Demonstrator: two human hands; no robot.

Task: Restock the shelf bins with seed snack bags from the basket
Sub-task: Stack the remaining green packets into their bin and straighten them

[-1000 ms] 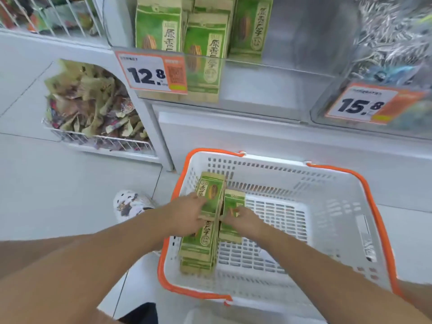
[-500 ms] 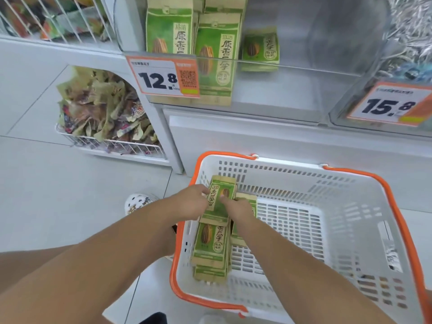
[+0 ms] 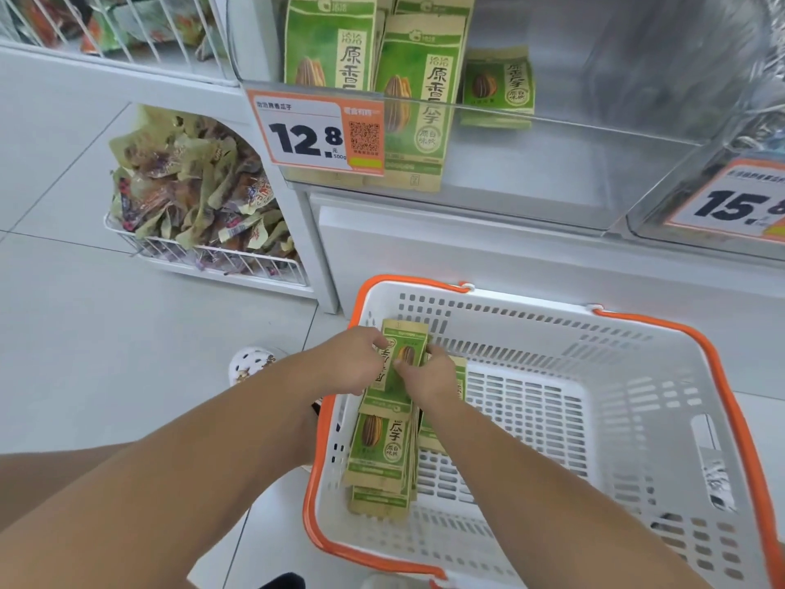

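Observation:
A white basket with an orange rim (image 3: 662,482) stands on the floor below the shelf. Several green seed snack bags (image 3: 382,444) stand stacked on edge against its left wall. My left hand (image 3: 352,361) grips the top bag (image 3: 403,346) from the left. My right hand (image 3: 429,376) pinches the same bag from the right, thumb on its face. Above, the clear shelf bin (image 3: 552,163) holds a few matching green bags (image 3: 418,104) at its left side.
An orange price tag reading 12.8 (image 3: 316,133) hangs on the bin front; another tag reading 15.8 (image 3: 730,201) is at the right. A wire rack of mixed snack packets (image 3: 191,193) sits low at the left. A patterned shoe (image 3: 252,363) rests on the tile floor.
My right hand has moved left from a lower bag onto the top bag, joining my left hand. The view has shifted closer to the shelf.

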